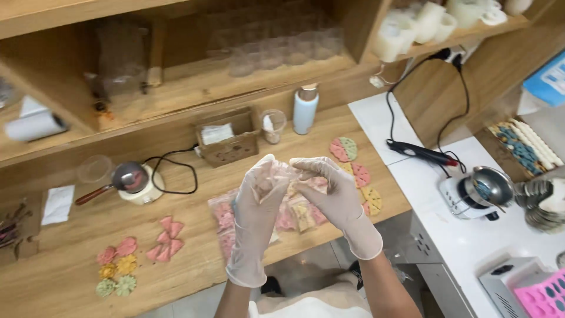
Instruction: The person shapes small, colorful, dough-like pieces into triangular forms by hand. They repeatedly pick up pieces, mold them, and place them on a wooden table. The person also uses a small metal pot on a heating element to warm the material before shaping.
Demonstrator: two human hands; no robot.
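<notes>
Both my gloved hands, left hand [257, 200] and right hand [333, 191], pinch one small clear bag [289, 172] above the wooden bench [70, 277].

Even, bright indoor light falls from above, and shadows on the wooden worktop [70, 277] are soft and faint. The white counter [471, 235] at right glares slightly, nearly washed out. The whole picture is mildly soft; the clear cups [276, 47] on the shelf [194, 82] smear with motion blur. Straight edges bow near the borders.
</notes>
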